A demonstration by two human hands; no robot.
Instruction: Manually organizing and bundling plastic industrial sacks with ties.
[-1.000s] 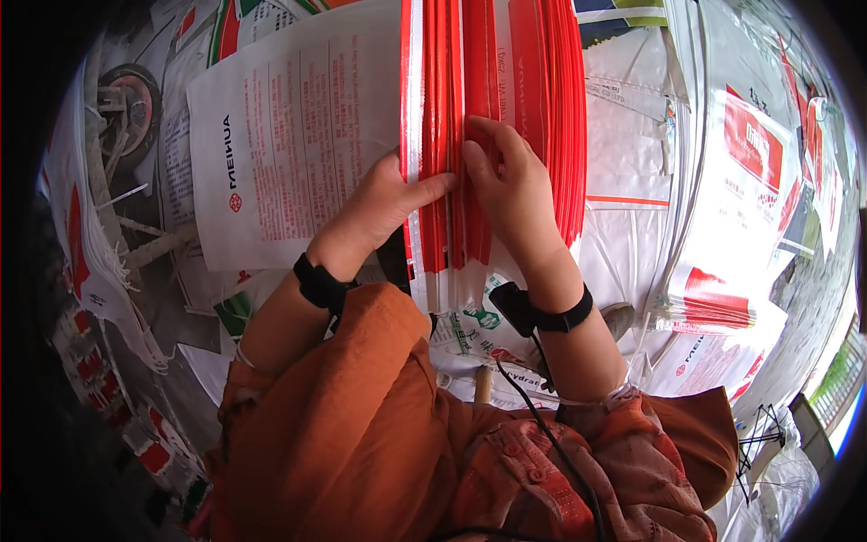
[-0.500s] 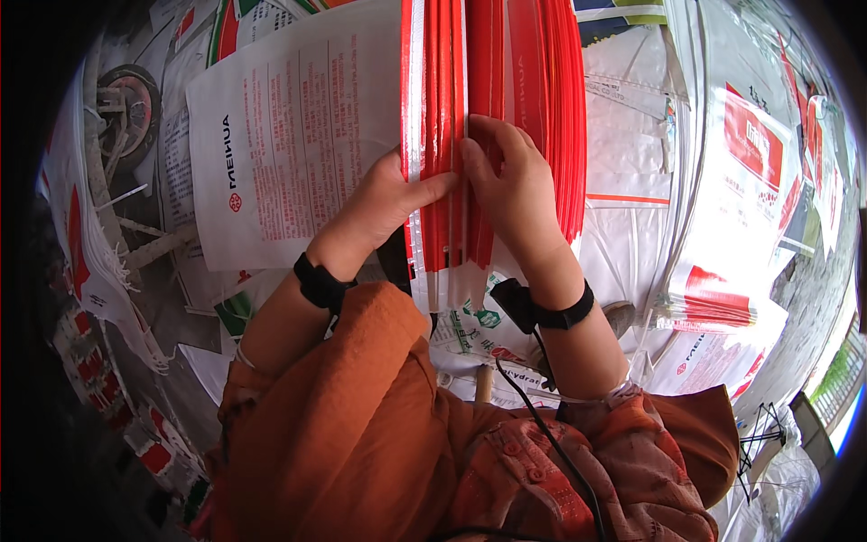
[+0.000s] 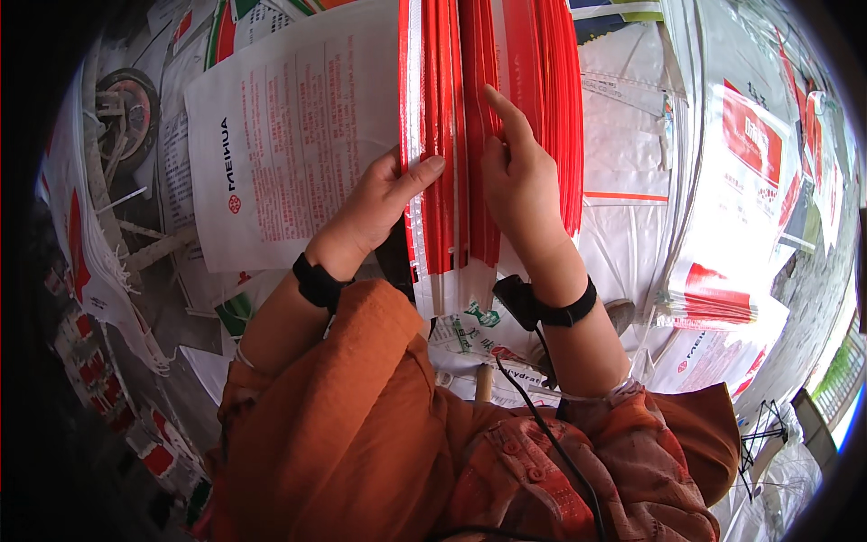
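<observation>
A thick bundle of red and white woven plastic sacks (image 3: 442,108) stands upright in front of me, its many edges fanned side by side. My left hand (image 3: 366,203) grips the bundle's left side, the thumb over the red edges and the fingers out of sight behind the white outer face. On the bundle's right part, my right hand (image 3: 528,190) has its index finger stretched along the edges and its thumb apart from that finger. The remaining right fingers are curled and partly hidden; I see no sack pinched there. Both wrists wear black bands.
A white printed sack (image 3: 289,135) lies flat to the left, with a small wheel (image 3: 128,117) on a metal frame beyond it. To the right, white and red sacks (image 3: 722,199) are piled up. A black cable (image 3: 542,425) runs down across my clothing.
My right hand has shifted slightly right, its thumb and index finger leaving the edge they were pinching, with the index finger now straightened. The left thumb has moved slightly left.
</observation>
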